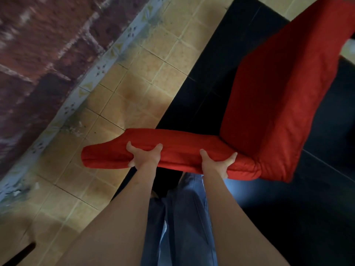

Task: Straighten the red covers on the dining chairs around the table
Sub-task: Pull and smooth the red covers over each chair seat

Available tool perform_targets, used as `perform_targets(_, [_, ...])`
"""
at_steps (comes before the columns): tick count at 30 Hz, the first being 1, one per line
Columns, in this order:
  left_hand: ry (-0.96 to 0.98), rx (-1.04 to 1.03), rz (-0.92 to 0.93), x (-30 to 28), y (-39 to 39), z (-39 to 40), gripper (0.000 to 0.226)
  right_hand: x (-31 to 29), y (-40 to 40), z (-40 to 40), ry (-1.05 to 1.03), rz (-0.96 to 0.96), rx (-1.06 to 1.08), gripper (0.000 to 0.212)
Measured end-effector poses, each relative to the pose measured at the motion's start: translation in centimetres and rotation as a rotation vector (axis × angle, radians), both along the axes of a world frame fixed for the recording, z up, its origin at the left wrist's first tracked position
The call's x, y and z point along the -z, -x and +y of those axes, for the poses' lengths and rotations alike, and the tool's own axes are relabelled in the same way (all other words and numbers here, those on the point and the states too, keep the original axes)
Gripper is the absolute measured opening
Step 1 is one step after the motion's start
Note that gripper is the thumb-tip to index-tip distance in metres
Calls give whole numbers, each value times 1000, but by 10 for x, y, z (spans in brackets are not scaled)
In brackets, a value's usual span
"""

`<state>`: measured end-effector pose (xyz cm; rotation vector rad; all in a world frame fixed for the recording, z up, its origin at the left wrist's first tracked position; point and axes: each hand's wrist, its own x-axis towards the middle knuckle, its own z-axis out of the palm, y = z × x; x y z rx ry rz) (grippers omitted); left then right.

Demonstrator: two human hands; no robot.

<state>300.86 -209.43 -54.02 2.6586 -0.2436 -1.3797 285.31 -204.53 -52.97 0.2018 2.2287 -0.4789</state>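
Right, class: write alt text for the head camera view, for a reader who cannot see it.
Both hands, left and right, grip the top edge of a red chair cover, seen from above. Beige floor tiles and the person's jeans lie below.

One chair stands here, dressed in one red cover that runs over both its back and its seat. Two hands are on that cover: one left hand and one right hand, each on the top of the backrest. Two bare forearms reach out to it, above one pair of blue jeans. One brick wall borders one tiled floor.
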Motion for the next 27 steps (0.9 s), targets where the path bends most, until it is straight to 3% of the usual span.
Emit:
perform_targets(14, [-93,-6,-42,-11,15,-50,106,-7,11,-52,-98,-50,-4,118])
perform_targets(21, [-161,16,-83,-8,14,-55,111,-18,21,-55,-167,-139,-161,117])
perform_targets(24, [-188,62,-11,-8,8,-55,112,-23,29,-52,-186,-194,-271,117])
perform_targets(27, [-177,88,200,-14,-9,-55,104,-31,30,-51,-232,-229,-436,117])
